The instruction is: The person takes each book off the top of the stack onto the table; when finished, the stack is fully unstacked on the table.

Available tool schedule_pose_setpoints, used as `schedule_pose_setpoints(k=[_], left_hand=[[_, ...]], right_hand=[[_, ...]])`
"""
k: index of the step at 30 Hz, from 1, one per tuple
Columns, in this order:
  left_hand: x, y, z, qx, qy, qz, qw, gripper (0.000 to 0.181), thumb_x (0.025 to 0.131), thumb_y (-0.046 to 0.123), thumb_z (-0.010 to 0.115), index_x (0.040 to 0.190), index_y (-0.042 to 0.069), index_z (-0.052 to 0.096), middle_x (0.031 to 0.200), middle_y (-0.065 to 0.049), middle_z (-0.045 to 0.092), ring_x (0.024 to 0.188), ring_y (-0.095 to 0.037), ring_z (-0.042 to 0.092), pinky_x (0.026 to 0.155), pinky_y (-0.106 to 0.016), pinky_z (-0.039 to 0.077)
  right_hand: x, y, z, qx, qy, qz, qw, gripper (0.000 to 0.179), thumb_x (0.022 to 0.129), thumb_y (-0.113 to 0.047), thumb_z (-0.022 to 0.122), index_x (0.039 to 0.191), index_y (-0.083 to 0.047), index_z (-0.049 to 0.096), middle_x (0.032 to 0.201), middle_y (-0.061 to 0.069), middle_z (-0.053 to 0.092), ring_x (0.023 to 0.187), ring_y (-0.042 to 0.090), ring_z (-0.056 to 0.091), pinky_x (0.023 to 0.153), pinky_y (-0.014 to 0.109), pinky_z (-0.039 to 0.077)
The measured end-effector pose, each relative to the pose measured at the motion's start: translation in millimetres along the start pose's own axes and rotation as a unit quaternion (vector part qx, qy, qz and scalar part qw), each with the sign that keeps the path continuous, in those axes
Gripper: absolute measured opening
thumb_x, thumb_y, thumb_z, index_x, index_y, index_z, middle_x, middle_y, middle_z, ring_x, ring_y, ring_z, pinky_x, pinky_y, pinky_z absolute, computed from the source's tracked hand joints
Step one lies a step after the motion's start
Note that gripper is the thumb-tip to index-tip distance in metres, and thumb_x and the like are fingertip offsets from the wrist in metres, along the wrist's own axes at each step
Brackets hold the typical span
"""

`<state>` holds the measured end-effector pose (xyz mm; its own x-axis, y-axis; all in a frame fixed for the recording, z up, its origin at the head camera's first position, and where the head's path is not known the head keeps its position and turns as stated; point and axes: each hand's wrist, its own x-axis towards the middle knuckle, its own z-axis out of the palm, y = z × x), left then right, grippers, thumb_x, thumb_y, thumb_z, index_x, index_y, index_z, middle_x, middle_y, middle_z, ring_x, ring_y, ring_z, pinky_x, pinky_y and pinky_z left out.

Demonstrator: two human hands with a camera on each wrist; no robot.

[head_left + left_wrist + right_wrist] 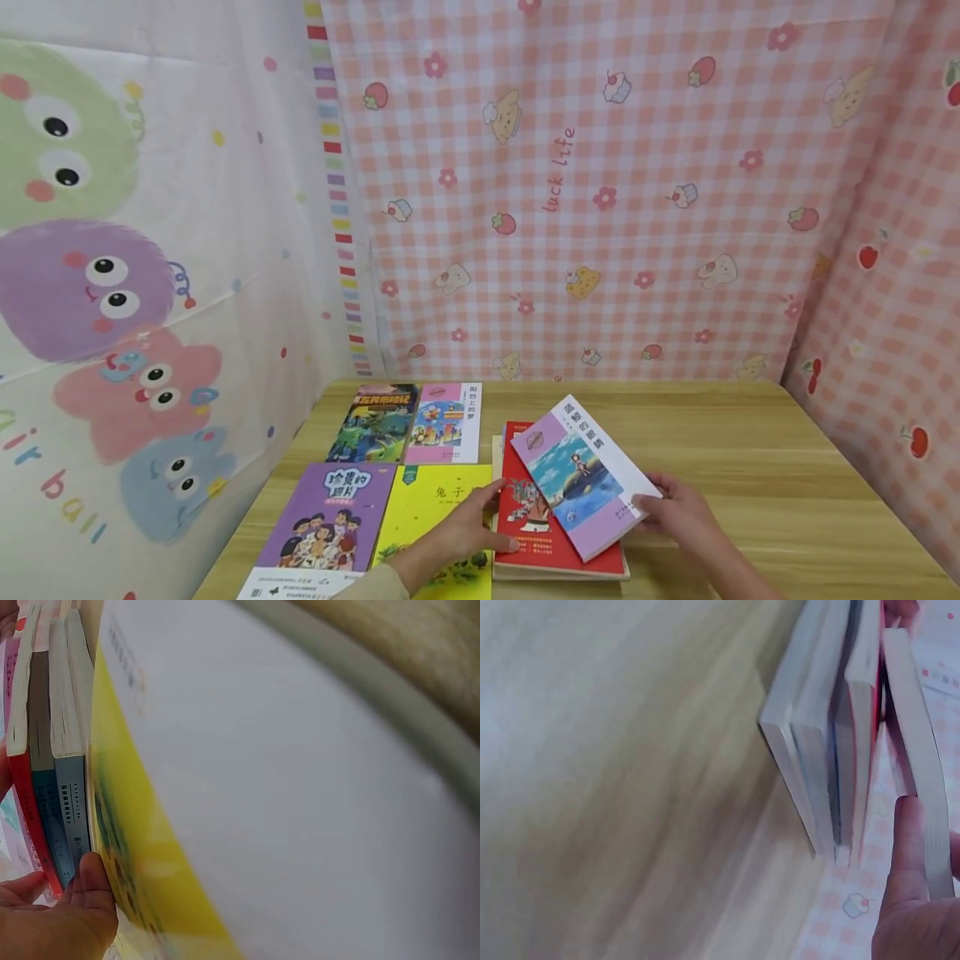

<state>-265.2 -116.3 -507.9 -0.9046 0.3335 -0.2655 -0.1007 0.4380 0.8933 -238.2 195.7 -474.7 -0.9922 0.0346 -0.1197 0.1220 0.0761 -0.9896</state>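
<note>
My right hand [678, 512] pinches a thin lilac-and-white storybook [577, 479] by its lower right corner, thumb on the cover. The storybook is tilted above a red book [525, 508], partly covering it. That red book tops a small stack, whose grey-blue lower book [71, 799] shows in the left wrist view. At the stack's left edge rests my left hand [472, 525], its thumb touching the red cover. In the right wrist view, the right hand [915, 922] has the storybook's page edge [922, 750] between thumb and fingers.
Left of the stack lie a yellow book [427, 492], a purple book [330, 517], a dark green book [375, 425] and another lilac-and-white book [442, 425]. They lie flat on the wooden table [750, 467]. Patterned cloths [600, 167] hang behind and at both sides.
</note>
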Motion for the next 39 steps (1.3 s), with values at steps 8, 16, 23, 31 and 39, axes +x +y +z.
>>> schedule_pose_setpoints(k=[8, 16, 23, 31, 39], left_hand=[[-0.8, -2.1, -0.6, -0.003, 0.003, 0.000, 1.0000, 0.092, 0.077, 0.022, 0.085, 0.154, 0.011, 0.035, 0.145, -0.011, 0.048, 0.132, -0.035, 0.045, 0.105, -0.055, 0.040], [-1.5, -4.1, -0.6, 0.001, 0.005, 0.007, 1.0000, 0.092, 0.077, 0.022, 0.086, 0.154, 0.013, 0.036, 0.143, -0.008, 0.050, 0.128, -0.031, 0.049, 0.104, -0.054, 0.043], [-2.0, -4.5, -1.1, -0.003, -0.003, 0.021, 0.9998, 0.091, 0.079, 0.019, 0.085, 0.154, 0.012, 0.034, 0.141, -0.007, 0.049, 0.126, -0.029, 0.049, 0.103, -0.052, 0.044], [-1.4, -2.7, 0.9, -0.003, 0.000, 0.010, 0.9999, 0.093, 0.077, 0.021, 0.085, 0.155, 0.014, 0.034, 0.144, -0.006, 0.049, 0.131, -0.031, 0.047, 0.106, -0.054, 0.040], [-1.5, -0.7, 0.6, -0.004, 0.002, 0.011, 0.9999, 0.092, 0.078, 0.020, 0.085, 0.154, 0.014, 0.034, 0.145, -0.007, 0.049, 0.133, -0.032, 0.045, 0.107, -0.054, 0.039]], right_hand=[[14.4, -11.3, -14.0, 0.040, 0.025, -0.014, 0.9988, 0.053, 0.097, 0.006, 0.051, 0.142, 0.021, 0.026, 0.098, 0.012, 0.065, 0.076, 0.012, 0.068, 0.073, 0.031, 0.060], [35.6, -18.1, -35.1, 0.056, 0.061, -0.013, 0.9965, 0.059, 0.099, 0.003, 0.051, 0.146, 0.019, 0.019, 0.105, 0.013, 0.064, 0.077, 0.006, 0.066, 0.076, 0.028, 0.059], [50.8, -12.1, -58.8, 0.043, 0.095, -0.002, 0.9945, 0.059, 0.100, 0.001, 0.050, 0.147, 0.020, 0.020, 0.116, 0.026, 0.056, 0.076, 0.004, 0.064, 0.076, 0.028, 0.059], [67.0, 5.1, -74.2, 0.060, 0.112, 0.035, 0.9913, 0.062, 0.101, -0.002, 0.049, 0.148, 0.020, 0.015, 0.128, 0.038, 0.041, 0.073, 0.003, 0.062, 0.073, 0.025, 0.058], [93.1, 13.4, -67.4, 0.108, 0.092, 0.059, 0.9882, 0.064, 0.101, -0.002, 0.048, 0.149, 0.018, 0.012, 0.095, 0.013, 0.061, 0.075, 0.006, 0.064, 0.075, 0.025, 0.058]])
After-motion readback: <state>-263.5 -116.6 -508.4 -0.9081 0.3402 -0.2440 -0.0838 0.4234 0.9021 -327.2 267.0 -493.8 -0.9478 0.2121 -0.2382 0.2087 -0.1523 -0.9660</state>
